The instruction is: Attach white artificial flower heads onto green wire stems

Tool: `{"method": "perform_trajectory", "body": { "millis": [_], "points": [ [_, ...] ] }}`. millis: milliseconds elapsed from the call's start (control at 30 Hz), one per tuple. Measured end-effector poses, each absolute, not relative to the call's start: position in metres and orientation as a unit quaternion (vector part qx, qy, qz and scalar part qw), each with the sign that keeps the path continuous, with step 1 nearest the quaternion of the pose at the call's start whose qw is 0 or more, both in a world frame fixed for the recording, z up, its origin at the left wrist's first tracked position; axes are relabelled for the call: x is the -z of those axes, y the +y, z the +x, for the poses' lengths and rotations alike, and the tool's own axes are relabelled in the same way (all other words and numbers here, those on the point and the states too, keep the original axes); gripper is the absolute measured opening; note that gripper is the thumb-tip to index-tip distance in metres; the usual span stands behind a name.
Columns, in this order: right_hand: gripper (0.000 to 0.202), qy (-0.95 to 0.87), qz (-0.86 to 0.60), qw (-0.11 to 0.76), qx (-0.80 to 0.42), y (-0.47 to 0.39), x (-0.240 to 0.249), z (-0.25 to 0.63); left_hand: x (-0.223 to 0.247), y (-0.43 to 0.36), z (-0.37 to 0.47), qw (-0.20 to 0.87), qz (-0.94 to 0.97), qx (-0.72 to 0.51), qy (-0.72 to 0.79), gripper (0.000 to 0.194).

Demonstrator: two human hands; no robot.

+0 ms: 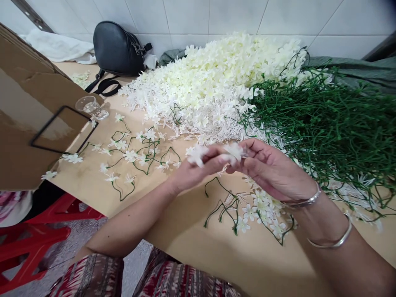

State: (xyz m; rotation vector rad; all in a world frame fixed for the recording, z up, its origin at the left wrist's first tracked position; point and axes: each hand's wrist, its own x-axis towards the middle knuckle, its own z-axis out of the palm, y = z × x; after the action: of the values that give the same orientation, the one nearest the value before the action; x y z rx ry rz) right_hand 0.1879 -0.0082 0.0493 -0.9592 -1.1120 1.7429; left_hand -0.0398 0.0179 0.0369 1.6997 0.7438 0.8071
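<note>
Both hands meet above the middle of the tabletop (173, 206). My left hand (198, 167) has its fingers closed around white artificial petals (198, 154), which stick out past its knuckles. Between the two hands is another white artificial flower (233, 152), slightly blurred; the fingertips of my right hand (275, 169) pinch at its right side. Whatever stem or pin lies inside the fingers is hidden. Below the hands lie loose green plastic stems (227, 208) and a small heap of white flower pieces (262, 206).
Behind is a large pile of white petals (216, 74); green stems (334, 119) are heaped at the right. Assembled flower sprigs (133, 154) spread over the left side. A clear cup (93, 108), a black bag (119, 49) and a cardboard box (37, 103) stand farther left, red stools (34, 243) below.
</note>
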Motion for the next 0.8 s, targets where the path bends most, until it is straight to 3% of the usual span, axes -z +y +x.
{"method": "perform_trajectory", "body": {
  "millis": [133,200,367,533,633,800],
  "points": [
    [0.040,-0.421,-0.371,0.450,-0.695,-0.011,-0.056,0.194,-0.042,0.038,-0.064,0.471,0.635,-0.491,0.366,0.101],
    [0.039,-0.429,-0.392,0.458,-0.672,-0.009,-0.055,0.196,-0.044,0.045,-0.071,0.442,0.634,-0.512,0.373,0.103],
    [0.040,-0.538,-0.472,0.422,-0.556,-0.004,-0.045,0.198,-0.045,0.047,-0.070,0.454,0.618,-0.521,0.375,0.079],
    [0.020,-0.681,-0.463,0.350,-0.447,-0.015,-0.033,0.184,-0.040,0.053,-0.076,0.480,0.557,-0.559,0.382,0.052],
    [0.006,-0.805,-0.379,0.345,-0.299,-0.025,-0.022,0.168,-0.029,0.051,-0.076,0.346,0.659,-0.486,0.459,0.032],
    [0.023,-0.898,-0.326,0.290,-0.052,-0.029,-0.002,0.156,-0.021,0.028,-0.054,0.136,0.762,-0.312,0.550,0.012]
  ]
}}
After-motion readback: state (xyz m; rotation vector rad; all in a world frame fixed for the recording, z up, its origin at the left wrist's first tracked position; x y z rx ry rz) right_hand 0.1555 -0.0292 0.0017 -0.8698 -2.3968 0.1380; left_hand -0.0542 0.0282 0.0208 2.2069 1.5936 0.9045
